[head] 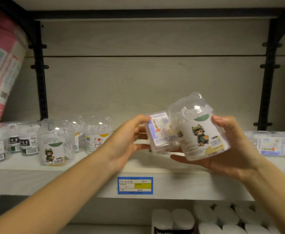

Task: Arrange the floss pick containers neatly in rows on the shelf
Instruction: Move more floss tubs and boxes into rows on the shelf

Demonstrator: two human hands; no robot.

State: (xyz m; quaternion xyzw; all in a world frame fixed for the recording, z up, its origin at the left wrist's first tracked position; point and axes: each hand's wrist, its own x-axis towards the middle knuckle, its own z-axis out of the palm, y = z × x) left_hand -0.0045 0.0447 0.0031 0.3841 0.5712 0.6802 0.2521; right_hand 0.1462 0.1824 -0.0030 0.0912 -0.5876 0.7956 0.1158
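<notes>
My right hand (229, 149) grips a clear domed floss pick container with a cat in a green hood on its label (200, 132), tilted above the shelf (87, 179). My left hand (130, 141) holds a flatter clear floss box with a blue and white label (160, 132), touching the domed one. On the shelf's left stand a matching cat container (55, 144), a lucky cat container (97, 135) and several dark-labelled ones (27, 139).
More flat floss boxes (271, 144) sit at the shelf's right end. A blue and yellow price tag (135, 185) is on the shelf front. Pink packs (1, 65) lean at the upper left. White rolls (222, 218) fill the lower shelf. Black brackets flank both sides.
</notes>
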